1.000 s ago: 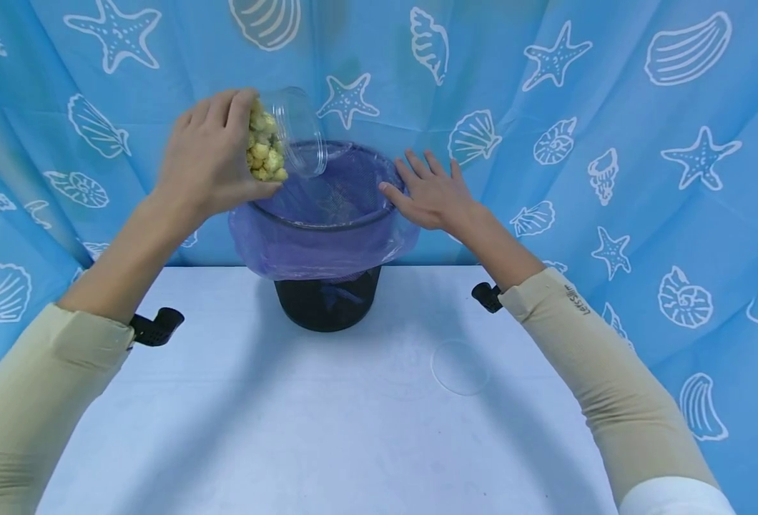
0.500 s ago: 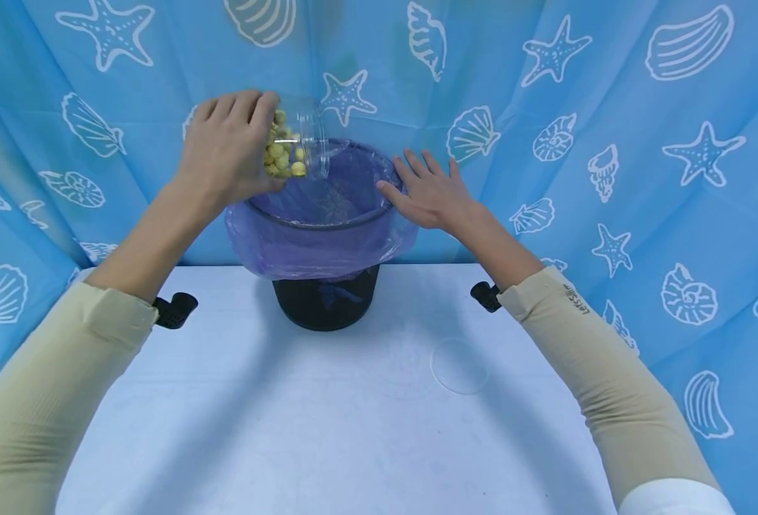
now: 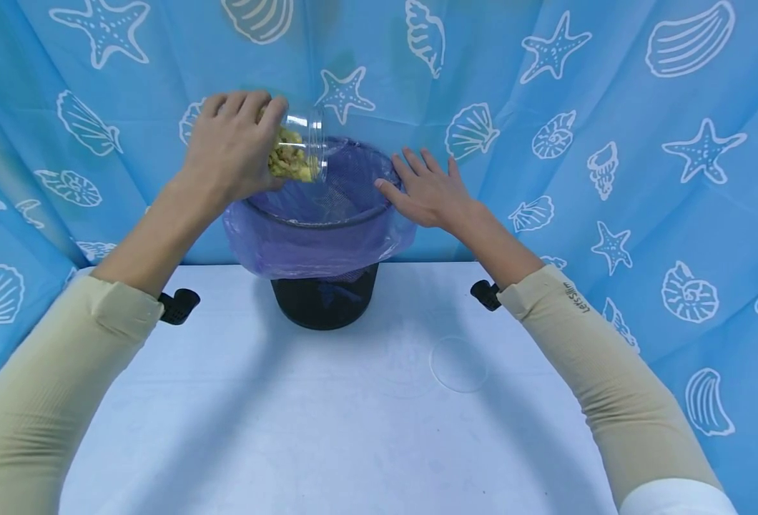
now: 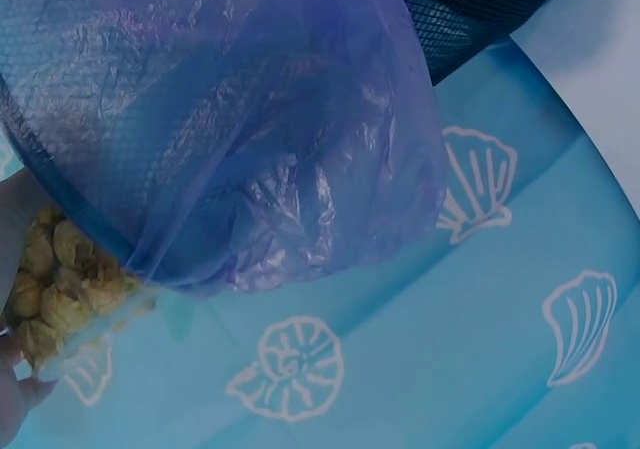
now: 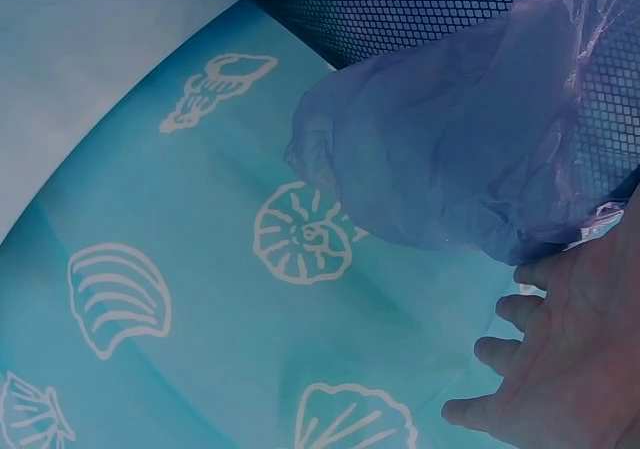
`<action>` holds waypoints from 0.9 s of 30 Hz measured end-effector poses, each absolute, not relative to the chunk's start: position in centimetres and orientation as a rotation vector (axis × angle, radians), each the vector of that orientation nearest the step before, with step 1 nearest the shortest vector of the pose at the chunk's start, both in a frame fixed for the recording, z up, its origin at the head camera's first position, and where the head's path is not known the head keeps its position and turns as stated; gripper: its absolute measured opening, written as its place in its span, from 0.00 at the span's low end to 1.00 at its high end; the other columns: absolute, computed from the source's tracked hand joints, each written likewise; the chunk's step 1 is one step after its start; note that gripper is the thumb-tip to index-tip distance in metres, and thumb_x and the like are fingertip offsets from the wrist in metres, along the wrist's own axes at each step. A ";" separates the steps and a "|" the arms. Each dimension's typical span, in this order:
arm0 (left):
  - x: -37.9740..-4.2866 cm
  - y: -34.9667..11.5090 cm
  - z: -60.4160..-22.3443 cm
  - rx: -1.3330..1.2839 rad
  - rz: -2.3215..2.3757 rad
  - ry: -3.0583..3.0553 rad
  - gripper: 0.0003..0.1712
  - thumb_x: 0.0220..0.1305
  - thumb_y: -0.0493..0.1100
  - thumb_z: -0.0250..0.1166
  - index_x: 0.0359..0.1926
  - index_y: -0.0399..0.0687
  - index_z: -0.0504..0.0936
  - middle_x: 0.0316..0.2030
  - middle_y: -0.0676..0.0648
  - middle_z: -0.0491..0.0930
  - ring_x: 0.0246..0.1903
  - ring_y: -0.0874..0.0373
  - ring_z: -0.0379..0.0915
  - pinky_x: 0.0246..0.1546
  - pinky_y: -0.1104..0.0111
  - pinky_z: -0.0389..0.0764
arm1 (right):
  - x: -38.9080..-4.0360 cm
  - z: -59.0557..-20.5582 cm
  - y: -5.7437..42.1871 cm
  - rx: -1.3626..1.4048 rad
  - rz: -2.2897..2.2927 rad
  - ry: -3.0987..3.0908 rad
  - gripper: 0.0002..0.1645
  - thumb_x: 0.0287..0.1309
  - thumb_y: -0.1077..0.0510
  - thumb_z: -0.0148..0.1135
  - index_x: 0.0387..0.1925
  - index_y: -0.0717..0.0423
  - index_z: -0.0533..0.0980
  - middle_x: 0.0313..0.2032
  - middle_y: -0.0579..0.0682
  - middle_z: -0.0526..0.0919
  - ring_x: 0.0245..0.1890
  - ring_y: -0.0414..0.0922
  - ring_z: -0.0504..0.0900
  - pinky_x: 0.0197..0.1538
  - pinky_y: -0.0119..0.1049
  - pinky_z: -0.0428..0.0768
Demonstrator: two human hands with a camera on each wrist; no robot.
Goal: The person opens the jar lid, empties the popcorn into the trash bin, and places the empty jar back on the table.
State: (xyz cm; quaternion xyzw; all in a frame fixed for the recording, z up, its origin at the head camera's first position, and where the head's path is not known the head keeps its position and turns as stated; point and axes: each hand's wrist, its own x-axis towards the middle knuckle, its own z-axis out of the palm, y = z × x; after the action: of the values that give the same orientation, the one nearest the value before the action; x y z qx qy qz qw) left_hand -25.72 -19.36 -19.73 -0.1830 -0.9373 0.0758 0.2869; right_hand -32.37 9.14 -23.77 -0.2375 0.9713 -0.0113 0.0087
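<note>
My left hand (image 3: 231, 146) grips a clear jar (image 3: 317, 125) lying on its side, its mouth facing right over the bin. Yellow popcorn (image 3: 290, 159) lies along the jar's lower wall, reaching close to the mouth. In the left wrist view, popcorn (image 4: 70, 279) shows beside the bin's rim. Below stands a black mesh bin (image 3: 324, 300), lined with a purple plastic bag (image 3: 321, 250) folded over its rim. At the rim's right side is my right hand (image 3: 433, 192), fingers spread and straight. Whether it touches the rim I cannot tell.
The bin stands at the far edge of a white table (image 3: 353, 429). A blue curtain (image 3: 495, 71) with white shell and starfish prints hangs behind it. A thin, clear ring-shaped outline (image 3: 459, 365) lies right of the bin on the table.
My left hand has moved right with the jar, and the jar's mouth has turned more toward the camera's right. The popcorn has slid toward the mouth. My right hand stays put.
</note>
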 end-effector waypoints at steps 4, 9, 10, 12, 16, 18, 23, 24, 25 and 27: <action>-25.8 -19.3 -19.9 -0.491 0.222 -2.493 0.59 0.36 0.51 0.86 0.65 0.36 0.62 0.62 0.32 0.66 0.62 0.34 0.62 0.64 0.43 0.62 | -32.4 -23.8 9.1 -0.738 -0.031 3.037 0.47 0.71 0.27 0.24 0.80 0.48 0.37 0.79 0.53 0.34 0.77 0.55 0.31 0.71 0.62 0.27; -25.8 -19.2 -20.0 -0.497 0.225 -2.486 0.62 0.35 0.52 0.86 0.67 0.36 0.60 0.63 0.31 0.65 0.63 0.34 0.62 0.65 0.43 0.62 | -32.4 -23.8 9.1 -0.731 -0.030 3.038 0.47 0.71 0.27 0.24 0.80 0.48 0.37 0.79 0.53 0.34 0.77 0.55 0.30 0.71 0.62 0.27; -25.8 -19.2 -20.0 -0.502 0.227 -2.488 0.62 0.35 0.52 0.86 0.67 0.36 0.60 0.63 0.31 0.65 0.63 0.34 0.62 0.65 0.43 0.62 | -32.4 -23.7 9.1 -0.729 -0.028 3.038 0.47 0.71 0.27 0.24 0.80 0.48 0.37 0.79 0.52 0.34 0.77 0.55 0.30 0.71 0.62 0.27; -25.8 -19.2 -20.0 -0.509 0.233 -2.499 0.62 0.35 0.52 0.86 0.66 0.36 0.59 0.63 0.31 0.64 0.63 0.34 0.61 0.65 0.43 0.61 | -32.4 -23.7 9.1 -0.724 -0.025 3.037 0.47 0.71 0.27 0.24 0.80 0.48 0.37 0.79 0.52 0.34 0.77 0.54 0.30 0.71 0.62 0.27; -25.9 -19.0 -20.0 -0.519 0.251 -2.530 0.62 0.36 0.52 0.86 0.66 0.37 0.57 0.63 0.31 0.63 0.64 0.35 0.59 0.66 0.43 0.59 | -32.4 -23.7 9.1 -0.720 -0.017 3.034 0.47 0.71 0.27 0.24 0.80 0.48 0.36 0.79 0.52 0.34 0.77 0.54 0.31 0.71 0.62 0.27; -25.9 -18.9 -20.0 -0.523 0.257 -2.539 0.62 0.36 0.52 0.86 0.66 0.37 0.57 0.63 0.31 0.62 0.64 0.35 0.59 0.66 0.43 0.59 | -32.4 -23.7 9.1 -0.719 -0.015 3.030 0.47 0.71 0.27 0.24 0.80 0.48 0.36 0.79 0.52 0.33 0.77 0.54 0.30 0.71 0.62 0.27; -26.0 -18.7 -20.3 -0.541 0.256 -2.522 0.61 0.36 0.52 0.86 0.66 0.37 0.60 0.62 0.32 0.65 0.63 0.36 0.61 0.65 0.44 0.60 | -32.4 -23.7 9.0 -0.719 -0.003 3.024 0.48 0.71 0.26 0.23 0.80 0.48 0.36 0.79 0.52 0.33 0.77 0.54 0.31 0.71 0.62 0.27; -26.0 -18.7 -20.4 -0.543 0.257 -2.518 0.61 0.36 0.52 0.86 0.66 0.37 0.61 0.62 0.32 0.66 0.63 0.36 0.62 0.65 0.44 0.60 | -32.3 -23.7 9.0 -0.720 -0.001 3.025 0.48 0.71 0.26 0.23 0.80 0.48 0.36 0.79 0.52 0.33 0.77 0.54 0.31 0.71 0.63 0.28; -26.0 -18.7 -20.4 -0.544 0.258 -2.515 0.60 0.36 0.52 0.86 0.66 0.37 0.61 0.62 0.32 0.66 0.63 0.36 0.62 0.66 0.44 0.60 | -32.3 -23.7 9.0 -0.719 -0.001 3.026 0.48 0.71 0.26 0.23 0.80 0.48 0.36 0.79 0.52 0.33 0.77 0.54 0.31 0.71 0.63 0.28; -26.0 -18.7 -20.5 -0.546 0.263 -2.509 0.60 0.36 0.53 0.86 0.66 0.37 0.62 0.62 0.32 0.66 0.63 0.36 0.62 0.66 0.44 0.60 | -32.3 -23.7 9.0 -0.718 -0.005 3.028 0.48 0.71 0.26 0.23 0.80 0.48 0.36 0.79 0.52 0.33 0.77 0.55 0.31 0.71 0.63 0.28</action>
State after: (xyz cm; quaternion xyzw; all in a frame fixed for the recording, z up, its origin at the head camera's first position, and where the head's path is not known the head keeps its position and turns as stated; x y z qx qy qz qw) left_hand -26.04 -18.66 -20.55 -0.2034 -0.9341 0.0978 0.2766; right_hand -32.33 9.01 -23.69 -0.2308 0.9729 -0.0015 0.0147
